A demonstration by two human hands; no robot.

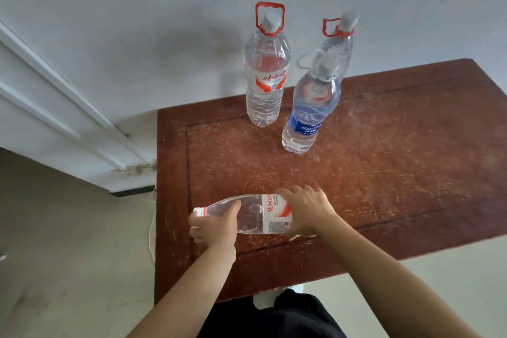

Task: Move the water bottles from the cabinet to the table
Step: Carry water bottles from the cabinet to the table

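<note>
- Water bottles: four. Three stand near the far edge of the table [384,173]: the red-labelled bottle [264,82], the blue-labelled bottle [308,118] and the rear bottle [338,46], which is half hidden and seemingly of the first one's make.
- The fourth bottle [255,214] lies sideways over the table's near left part.
- Red carry loops [270,18]: two.
- Hands: two, the left hand [212,223] and the right hand [304,208], both gripping the fourth bottle.
- Tables: one.
- White cord [151,228]: one, on the floor left of the table.
</note>
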